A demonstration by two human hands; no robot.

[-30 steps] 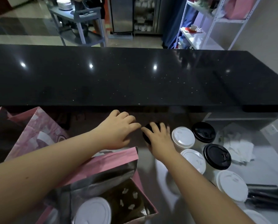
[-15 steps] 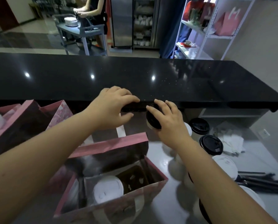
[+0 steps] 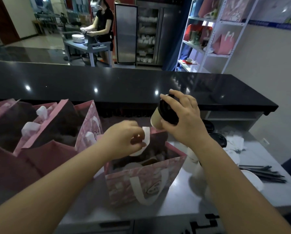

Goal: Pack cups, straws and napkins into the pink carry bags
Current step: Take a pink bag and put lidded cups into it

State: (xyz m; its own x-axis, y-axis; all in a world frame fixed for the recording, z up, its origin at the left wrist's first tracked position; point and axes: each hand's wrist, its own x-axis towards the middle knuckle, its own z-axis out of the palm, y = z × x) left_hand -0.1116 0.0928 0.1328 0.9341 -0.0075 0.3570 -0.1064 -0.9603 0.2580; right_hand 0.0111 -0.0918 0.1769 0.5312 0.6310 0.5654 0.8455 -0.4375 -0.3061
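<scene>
Above pink bag [image 3: 121, 179] rim, left hand [image 3: 124, 139] pinches handle [image 3: 147, 137], right hand [image 3: 185, 119] grips cup [image 3: 155, 119].

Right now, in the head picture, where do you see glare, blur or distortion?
Head view: three lamp reflections glare on the black counter; the left hand, pinching the white handle, is smeared by motion; the right hand gripping the cup is sharper; the wide lens bows the counter's edge.
</scene>
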